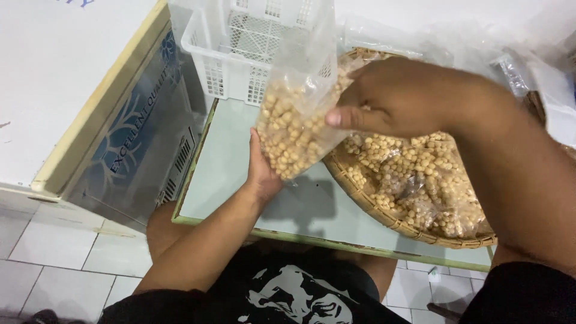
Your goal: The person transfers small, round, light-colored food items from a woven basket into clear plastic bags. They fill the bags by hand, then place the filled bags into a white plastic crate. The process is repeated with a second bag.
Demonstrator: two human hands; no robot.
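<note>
A clear plastic bag (295, 117), partly filled with small round beige pellets, hangs above the pale green table (228, 162). My left hand (261, 171) supports the bag from below and behind. My right hand (396, 99) grips the bag's upper side, thumb pressed against the plastic. Just right of the bag lies a round woven basket tray (384, 216) heaped with more of the same beige pellets (420, 174), some under a sheet of clear plastic.
A white slotted plastic crate (240, 54) stands at the table's far edge behind the bag. A white chest freezer (78, 102) stands close on the left. More clear plastic bags (516, 66) lie at the far right. White floor tiles (60, 270) show below.
</note>
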